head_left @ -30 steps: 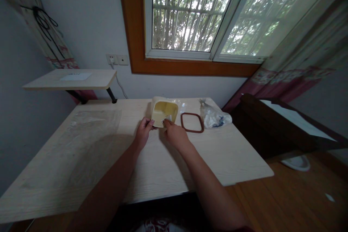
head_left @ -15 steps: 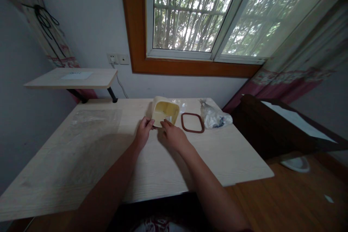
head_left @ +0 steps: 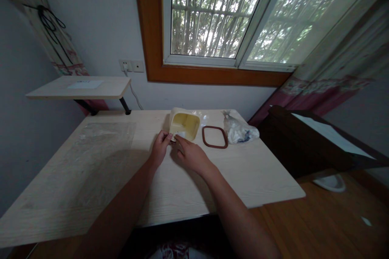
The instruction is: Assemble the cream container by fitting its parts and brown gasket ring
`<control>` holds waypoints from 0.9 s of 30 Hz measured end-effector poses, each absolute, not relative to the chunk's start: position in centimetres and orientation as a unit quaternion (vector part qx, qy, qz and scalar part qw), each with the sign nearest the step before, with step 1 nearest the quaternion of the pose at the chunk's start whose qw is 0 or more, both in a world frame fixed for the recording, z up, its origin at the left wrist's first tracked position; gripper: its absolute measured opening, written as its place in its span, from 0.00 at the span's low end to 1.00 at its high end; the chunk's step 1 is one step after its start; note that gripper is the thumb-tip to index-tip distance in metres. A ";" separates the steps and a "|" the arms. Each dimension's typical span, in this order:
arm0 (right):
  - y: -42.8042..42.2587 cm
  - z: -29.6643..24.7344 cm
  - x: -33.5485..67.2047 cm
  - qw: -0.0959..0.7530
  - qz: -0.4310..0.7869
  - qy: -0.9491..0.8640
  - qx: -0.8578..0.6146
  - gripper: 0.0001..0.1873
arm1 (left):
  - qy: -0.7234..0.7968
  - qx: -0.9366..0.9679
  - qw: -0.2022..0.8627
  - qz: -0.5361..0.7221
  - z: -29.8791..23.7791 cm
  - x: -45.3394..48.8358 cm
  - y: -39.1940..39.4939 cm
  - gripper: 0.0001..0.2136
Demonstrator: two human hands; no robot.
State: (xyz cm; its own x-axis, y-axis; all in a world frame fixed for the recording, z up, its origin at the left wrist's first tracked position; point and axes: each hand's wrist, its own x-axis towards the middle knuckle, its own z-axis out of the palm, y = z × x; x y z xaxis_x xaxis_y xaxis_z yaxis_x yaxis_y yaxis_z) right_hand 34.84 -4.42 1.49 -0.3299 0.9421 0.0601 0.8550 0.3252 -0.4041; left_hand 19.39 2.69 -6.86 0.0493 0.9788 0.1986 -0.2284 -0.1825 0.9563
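A cream plastic container (head_left: 186, 125) with a yellowish inside tilts toward me near the back of the table. My left hand (head_left: 160, 145) is closed on its near left corner, thumb at the rim. My right hand (head_left: 192, 151) has its fingertips at the near rim, just right of the left thumb. The fingers look pinched together, but what lies between them is too small to make out. A small whitish piece (head_left: 181, 134) shows just beyond the right fingertips, against the container. To the right a reddish-brown rounded-square ring (head_left: 214, 137) lies flat on the table.
A crumpled clear plastic bag (head_left: 238, 129) lies at the back right of the pale wooden table (head_left: 243, 174). Flat clear plastic film (head_left: 105, 133) is spread on the left. Behind it stands a raised shelf (head_left: 82, 88) on black legs. Dark furniture (head_left: 291, 145) adjoins the right side.
My right hand's fingertips have shifted left along the container's near rim, toward the left thumb. The whitish piece also shows further left. My left hand and the container have hardly moved.
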 end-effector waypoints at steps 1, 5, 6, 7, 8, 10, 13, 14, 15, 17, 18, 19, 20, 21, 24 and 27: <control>-4.4 1.5 34.7 0.143 0.154 -0.800 -0.562 0.35 | 0.371 0.505 0.519 0.581 -6.8 19.4 2.7 0.16; -4.0 1.5 34.3 0.124 0.154 -0.794 -0.575 0.35 | 0.377 0.509 0.518 0.575 -6.9 19.3 2.7 0.17; -3.9 1.5 34.2 0.120 0.152 -0.793 -0.578 0.35 | 0.378 0.512 0.517 0.572 -7.0 19.3 2.7 0.17; -3.8 1.4 34.1 0.119 0.149 -0.792 -0.580 0.35 | 0.379 0.515 0.517 0.570 -7.0 19.3 2.7 0.17; -3.7 1.4 34.1 0.120 0.146 -0.791 -0.581 0.35 | 0.379 0.517 0.515 0.569 -7.1 19.3 2.7 0.17; -3.4 1.2 33.9 0.126 0.142 -0.789 -0.585 0.34 | 0.380 0.517 0.513 0.571 -7.1 19.4 2.7 0.17; -2.9 0.8 33.8 0.128 0.140 -0.786 -0.589 0.33 | 0.379 0.514 0.518 0.569 -7.1 19.4 2.7 0.17; -2.7 0.7 33.7 0.129 0.139 -0.785 -0.590 0.33 | 0.379 0.513 0.521 0.568 -7.1 19.4 2.7 0.17; -2.6 0.6 33.7 0.129 0.137 -0.784 -0.592 0.33 | 0.380 0.513 0.522 0.566 -7.1 19.4 2.7 0.17; -2.5 0.5 33.7 0.130 0.135 -0.781 -0.595 0.33 | 0.383 0.513 0.519 0.567 -7.1 19.4 2.7 0.16; -2.5 0.4 33.7 0.130 0.134 -0.780 -0.597 0.33 | 0.384 0.514 0.517 0.567 -7.1 19.4 2.7 0.16; -2.5 0.4 33.7 0.130 0.133 -0.780 -0.598 0.34 | 0.386 0.516 0.515 0.566 -7.1 19.4 2.7 0.16; -2.5 0.4 33.8 0.129 0.133 -0.781 -0.597 0.34 | 0.387 0.516 0.514 0.565 -7.0 19.4 2.7 0.16; -2.6 0.4 33.8 0.129 0.133 -0.782 -0.595 0.35 | 0.388 0.516 0.515 0.565 -7.0 19.4 2.7 0.17; -3.0 0.8 34.0 0.127 0.136 -0.787 -0.589 0.34 | 0.387 0.513 0.518 0.564 -7.0 19.4 2.7 0.17; -3.6 1.4 34.0 0.119 0.143 -0.789 -0.586 0.35 | 0.386 0.513 0.518 0.565 -6.8 19.4 2.6 0.17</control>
